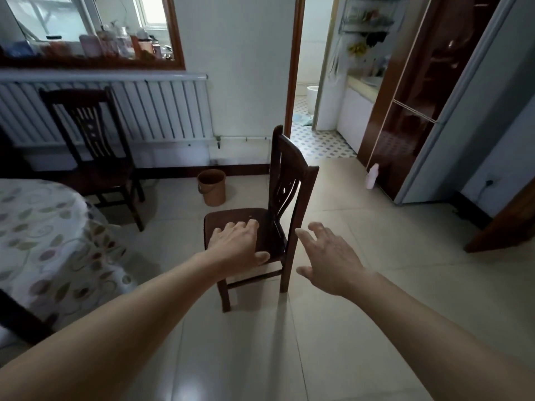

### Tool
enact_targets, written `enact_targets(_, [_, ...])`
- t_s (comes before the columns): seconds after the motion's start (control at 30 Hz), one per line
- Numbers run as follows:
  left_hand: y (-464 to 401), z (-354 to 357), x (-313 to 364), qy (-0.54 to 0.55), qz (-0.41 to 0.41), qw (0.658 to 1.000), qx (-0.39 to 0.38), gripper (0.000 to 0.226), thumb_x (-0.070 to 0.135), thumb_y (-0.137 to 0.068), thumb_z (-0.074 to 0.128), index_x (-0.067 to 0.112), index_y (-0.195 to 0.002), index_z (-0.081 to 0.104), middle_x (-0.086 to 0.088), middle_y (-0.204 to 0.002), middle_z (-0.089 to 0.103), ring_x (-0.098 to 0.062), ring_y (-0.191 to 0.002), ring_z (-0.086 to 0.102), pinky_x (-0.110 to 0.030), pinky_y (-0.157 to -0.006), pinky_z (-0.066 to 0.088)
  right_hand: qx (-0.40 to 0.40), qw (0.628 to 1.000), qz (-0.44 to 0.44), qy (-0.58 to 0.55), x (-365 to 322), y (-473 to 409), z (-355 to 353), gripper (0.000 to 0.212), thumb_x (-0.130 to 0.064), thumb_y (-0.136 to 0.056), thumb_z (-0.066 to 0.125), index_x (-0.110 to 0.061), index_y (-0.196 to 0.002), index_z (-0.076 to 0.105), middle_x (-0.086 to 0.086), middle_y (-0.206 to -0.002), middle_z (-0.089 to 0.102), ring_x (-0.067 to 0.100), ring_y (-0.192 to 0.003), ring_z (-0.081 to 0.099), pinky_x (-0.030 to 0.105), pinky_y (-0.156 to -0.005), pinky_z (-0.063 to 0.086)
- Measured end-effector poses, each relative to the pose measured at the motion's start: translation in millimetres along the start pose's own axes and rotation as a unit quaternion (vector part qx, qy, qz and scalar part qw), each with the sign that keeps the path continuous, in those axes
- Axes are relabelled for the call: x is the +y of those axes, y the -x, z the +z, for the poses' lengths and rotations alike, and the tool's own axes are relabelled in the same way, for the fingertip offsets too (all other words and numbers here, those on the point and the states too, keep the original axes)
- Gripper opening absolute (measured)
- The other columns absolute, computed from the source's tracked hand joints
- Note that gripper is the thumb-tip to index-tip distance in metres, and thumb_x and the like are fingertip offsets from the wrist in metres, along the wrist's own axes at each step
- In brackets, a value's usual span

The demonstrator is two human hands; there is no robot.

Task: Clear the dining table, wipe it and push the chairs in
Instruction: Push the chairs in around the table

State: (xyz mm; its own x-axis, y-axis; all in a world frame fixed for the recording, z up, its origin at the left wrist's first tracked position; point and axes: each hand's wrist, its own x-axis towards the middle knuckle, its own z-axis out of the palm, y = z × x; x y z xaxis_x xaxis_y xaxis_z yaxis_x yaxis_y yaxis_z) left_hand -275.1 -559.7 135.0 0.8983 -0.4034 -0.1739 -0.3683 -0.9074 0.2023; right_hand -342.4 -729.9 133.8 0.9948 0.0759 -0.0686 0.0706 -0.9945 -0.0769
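The left hand (pixel 238 247) lay spread on the dark wooden chair (pixel 260 215) seat; the right hand (pixel 327 256) hovered open, empty, beside its back. Chair stood well right of the dining table (pixel 43 241). Best gripped by seat and backrest, then slid left, legs level.

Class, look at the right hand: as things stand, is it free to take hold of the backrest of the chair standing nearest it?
Probably yes. The right hand is open, holds nothing, and hovers beside the chair backrest with only bare floor between them.
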Motion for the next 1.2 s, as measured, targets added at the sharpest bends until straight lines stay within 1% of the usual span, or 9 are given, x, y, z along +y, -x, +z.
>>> enact_targets(0.2, [-89.9, 0.2, 67.6, 0.005, -0.086, 0.996, 0.016, 0.072, 0.053, -0.086, 0.053, 0.018, -0.143, 0.025, -0.005, -0.141, 0.043, -0.025, -0.129, 0.039, -0.043, -0.107, 0.034, -0.002, 0.998, -0.068, -0.002, 111.1, -78.1, -18.4, 0.075, -0.040, -0.088, 0.061, -0.019, -0.147, 0.020, 0.011, -0.150, 0.024, 0.028, -0.134, 0.032, 0.037, -0.107, 0.032])
enact_targets(0.37, [-146.8, -4.1, 104.3, 0.016, -0.133, 0.991, 0.015, 0.070, 0.051, -0.087, 0.052, 0.019, -0.143, 0.025, -0.004, -0.143, 0.041, -0.024, -0.130, 0.037, -0.042, -0.108, 0.032, -0.015, 0.993, -0.113, -0.011, 170.1, -142.1, -25.1, 0.072, -0.040, -0.086, 0.062, -0.020, -0.144, 0.024, 0.011, -0.146, 0.027, 0.029, -0.130, 0.037, 0.039, -0.105, 0.035])
enact_targets(0.57, [-225.9, -9.1, 96.9, 0.031, -0.191, 0.981, 0.022, 0.073, 0.053, -0.088, 0.051, 0.018, -0.145, 0.023, -0.005, -0.144, 0.039, -0.026, -0.133, 0.035, -0.045, -0.110, 0.029, -0.021, 0.984, -0.175, -0.022, 204.0, -230.5, -26.0, 0.074, -0.041, -0.086, 0.062, -0.020, -0.144, 0.023, 0.009, -0.144, 0.028, 0.028, -0.128, 0.038, 0.039, -0.102, 0.040])
enact_targets(0.7, [-288.6, -8.8, 86.3, 0.056, -0.203, 0.976, 0.043, 0.071, 0.054, -0.087, 0.052, 0.020, -0.144, 0.026, -0.003, -0.145, 0.040, -0.023, -0.133, 0.035, -0.046, -0.109, 0.029, -0.020, 0.981, -0.193, -0.017, 222.0, -289.3, -26.5, 0.074, -0.042, -0.086, 0.061, -0.021, -0.145, 0.022, 0.007, -0.145, 0.028, 0.026, -0.129, 0.037, 0.038, -0.103, 0.039])
enact_targets(0.9, [-360.6, -21.6, 81.8, 0.071, -0.213, 0.974, 0.039, 0.072, 0.052, -0.089, 0.049, 0.019, -0.147, 0.021, -0.003, -0.150, 0.032, -0.023, -0.138, 0.029, -0.042, -0.112, 0.026, -0.011, 0.976, -0.218, -0.002, 248.9, -373.3, -35.8, 0.069, -0.043, -0.088, 0.058, -0.021, -0.144, 0.024, 0.009, -0.144, 0.030, 0.027, -0.130, 0.037, 0.038, -0.104, 0.038])
enact_targets(0.97, [-384.8, -27.0, 77.3, 0.067, -0.222, 0.972, 0.042, 0.072, 0.053, -0.089, 0.048, 0.018, -0.147, 0.022, -0.003, -0.149, 0.034, -0.023, -0.137, 0.030, -0.041, -0.111, 0.026, -0.020, 0.972, -0.232, 0.001, 256.6, -403.3, -39.5, 0.068, -0.039, -0.089, 0.057, -0.021, -0.145, 0.023, 0.009, -0.144, 0.030, 0.027, -0.129, 0.037, 0.038, -0.104, 0.038])
enact_targets(1.03, [-407.5, -29.4, 73.0, 0.068, -0.238, 0.968, 0.046, 0.071, 0.053, -0.089, 0.048, 0.018, -0.146, 0.023, -0.003, -0.148, 0.036, -0.024, -0.136, 0.032, -0.042, -0.111, 0.027, -0.026, 0.967, -0.254, 0.002, 263.1, -431.7, -37.9, 0.067, -0.029, -0.089, 0.056, -0.020, -0.146, 0.022, 0.010, -0.143, 0.030, 0.028, -0.127, 0.038, 0.039, -0.103, 0.040])
enact_targets(1.1, [-428.4, -29.1, 71.9, 0.076, -0.258, 0.962, 0.041, 0.070, 0.053, -0.089, 0.048, 0.018, -0.145, 0.025, -0.004, -0.147, 0.037, -0.024, -0.135, 0.032, -0.043, -0.111, 0.028, -0.029, 0.958, -0.287, 0.008, 268.8, -459.3, -35.1, 0.067, -0.019, -0.086, 0.054, -0.020, -0.146, 0.022, 0.010, -0.142, 0.031, 0.027, -0.124, 0.040, 0.038, -0.101, 0.041])
enact_targets(1.2, [-458.3, -26.3, 77.5, 0.091, -0.304, 0.948, 0.035, 0.067, 0.055, -0.088, 0.048, 0.019, -0.142, 0.029, -0.003, -0.143, 0.041, -0.023, -0.132, 0.036, -0.043, -0.108, 0.031, -0.041, 0.937, -0.346, 0.017, 281.2, -501.8, -30.6, 0.069, -0.014, -0.083, 0.053, -0.019, -0.144, 0.023, 0.010, -0.140, 0.032, 0.026, -0.122, 0.040, 0.035, -0.100, 0.039])
